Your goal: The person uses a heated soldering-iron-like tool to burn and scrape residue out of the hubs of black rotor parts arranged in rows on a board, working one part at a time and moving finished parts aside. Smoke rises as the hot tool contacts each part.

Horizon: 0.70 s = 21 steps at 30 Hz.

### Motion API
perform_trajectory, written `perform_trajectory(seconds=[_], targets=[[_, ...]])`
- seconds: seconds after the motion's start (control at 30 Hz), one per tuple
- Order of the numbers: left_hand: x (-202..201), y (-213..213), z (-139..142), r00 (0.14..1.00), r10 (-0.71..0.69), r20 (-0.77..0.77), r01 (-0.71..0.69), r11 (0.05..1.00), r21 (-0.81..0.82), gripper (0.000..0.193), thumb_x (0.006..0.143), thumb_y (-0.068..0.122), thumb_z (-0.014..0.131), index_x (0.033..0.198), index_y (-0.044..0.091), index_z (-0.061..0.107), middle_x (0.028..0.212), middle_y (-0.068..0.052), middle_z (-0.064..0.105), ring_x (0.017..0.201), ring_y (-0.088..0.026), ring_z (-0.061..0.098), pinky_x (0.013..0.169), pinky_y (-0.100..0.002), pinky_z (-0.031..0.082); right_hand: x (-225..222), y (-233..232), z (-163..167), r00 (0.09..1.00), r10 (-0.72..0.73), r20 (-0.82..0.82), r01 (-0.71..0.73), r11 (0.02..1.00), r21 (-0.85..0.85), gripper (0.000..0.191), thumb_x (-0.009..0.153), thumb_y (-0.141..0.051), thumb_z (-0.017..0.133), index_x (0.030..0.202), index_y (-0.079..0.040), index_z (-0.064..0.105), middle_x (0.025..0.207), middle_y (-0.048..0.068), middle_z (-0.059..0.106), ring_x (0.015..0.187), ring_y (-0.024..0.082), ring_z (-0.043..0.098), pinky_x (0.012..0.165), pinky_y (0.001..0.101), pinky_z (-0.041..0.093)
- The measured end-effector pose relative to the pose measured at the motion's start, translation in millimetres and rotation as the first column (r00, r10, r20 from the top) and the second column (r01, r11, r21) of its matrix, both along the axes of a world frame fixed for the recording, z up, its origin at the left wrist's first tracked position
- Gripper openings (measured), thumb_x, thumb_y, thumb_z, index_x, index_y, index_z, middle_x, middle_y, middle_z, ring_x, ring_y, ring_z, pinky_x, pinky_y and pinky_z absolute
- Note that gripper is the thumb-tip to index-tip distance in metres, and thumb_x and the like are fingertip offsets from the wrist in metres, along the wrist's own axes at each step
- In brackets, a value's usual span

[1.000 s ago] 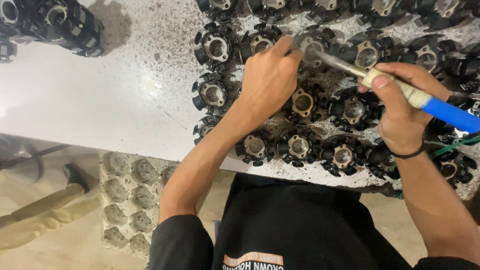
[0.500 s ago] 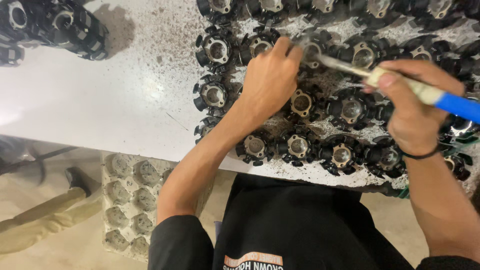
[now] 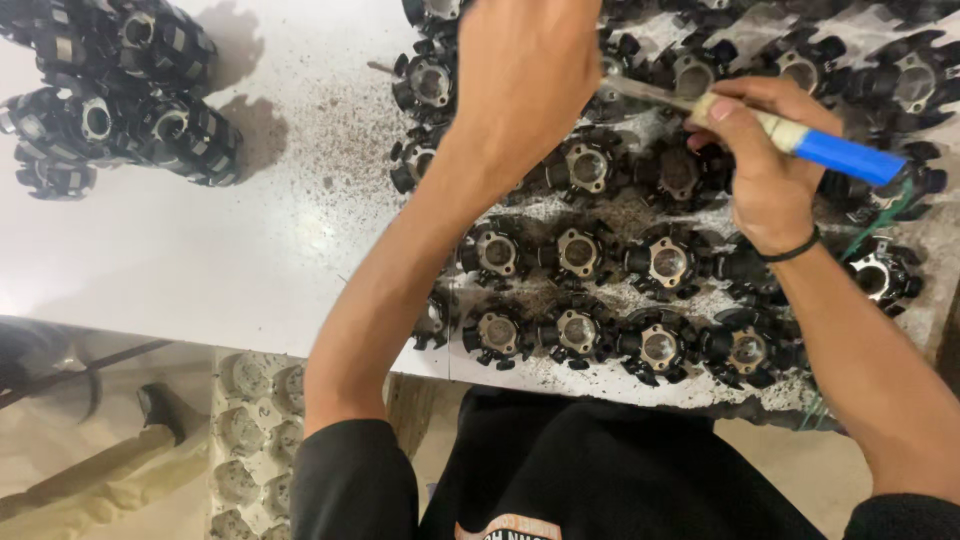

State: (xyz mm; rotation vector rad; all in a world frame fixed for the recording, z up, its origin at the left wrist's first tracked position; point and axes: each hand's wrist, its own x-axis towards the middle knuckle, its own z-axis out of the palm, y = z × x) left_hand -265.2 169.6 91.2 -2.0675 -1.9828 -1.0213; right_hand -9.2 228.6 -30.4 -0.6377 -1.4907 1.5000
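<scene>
L hand (image 3: 525, 75), upper centre, presses down on a black part, fingers out of frame, grip can't tell. R hand (image 3: 765, 165) pinches blue-handled tool (image 3: 790, 140), tip at the parts grid (image 3: 580, 250). Risk: tip slips, jabs L hand.

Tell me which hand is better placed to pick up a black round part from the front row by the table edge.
Probably left: the left hand rests on the parts with nothing gripped, while the right hand is closed around the blue-handled tool. The front-row parts lie between both arms.
</scene>
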Motion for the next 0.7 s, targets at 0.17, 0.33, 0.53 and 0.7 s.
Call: perform_trajectory(seconds=[0.17, 0.33, 0.53, 0.7], targets=[[-11.3, -11.8, -99.8, 0.993, 0.034, 0.109, -0.025, 0.997, -0.076, 0.018, 0.083, 0.004, 0.071, 0.097, 0.012, 0.079, 0.093, -0.009, 0.065, 0.071, -0.034, 0.069, 0.057, -0.045, 0.055, -1.6, 0.2, 0.5, 0.998, -0.017, 0.054, 0.017, 1.000, 0.002, 0.018, 0.110, -0.005, 0.071, 0.124, 0.008, 0.068, 0.111, 0.019, 0.072, 0.097, 0.025, 0.076, 0.080, 0.0348, 0.066], [-14.9, -16.0, -114.7, 0.992, 0.041, 0.119, -0.023, 0.988, -0.154, 0.018, 0.082, 0.005, 0.072, 0.097, 0.013, 0.080, 0.089, -0.010, 0.066, 0.072, -0.034, 0.069, 0.061, -0.046, 0.056, -5.9, -5.4, 3.2, 0.992, -0.031, 0.122, 0.028, 0.999, 0.026, 0.017, 0.110, -0.003, 0.071, 0.123, 0.008, 0.069, 0.110, 0.021, 0.072, 0.099, 0.025, 0.075, 0.084, 0.0348, 0.065], [-17.9, 3.1, -107.8, 0.989, -0.055, 0.135, 0.078, 0.981, -0.176, 0.009, 0.080, 0.004, 0.071, 0.085, 0.007, 0.078, 0.090, -0.012, 0.067, 0.077, -0.037, 0.069, 0.068, -0.047, 0.057, -6.4, -0.8, 8.5, 0.996, 0.030, 0.083, -0.025, 0.998, -0.063, 0.018, 0.109, -0.004, 0.069, 0.124, 0.008, 0.068, 0.113, 0.020, 0.071, 0.098, 0.025, 0.075, 0.087, 0.0366, 0.066], [-18.1, 3.7, -107.0, 0.977, -0.062, 0.205, 0.102, 0.976, -0.193, 0.009, 0.077, 0.003, 0.071, 0.084, 0.004, 0.078, 0.088, -0.015, 0.067, 0.078, -0.038, 0.069, 0.070, -0.047, 0.057, -8.7, 5.5, 15.5, 0.992, 0.037, 0.118, -0.023, 0.992, -0.122, 0.020, 0.108, -0.005, 0.067, 0.123, 0.009, 0.068, 0.110, 0.020, 0.073, 0.096, 0.026, 0.075, 0.084, 0.0364, 0.065]])
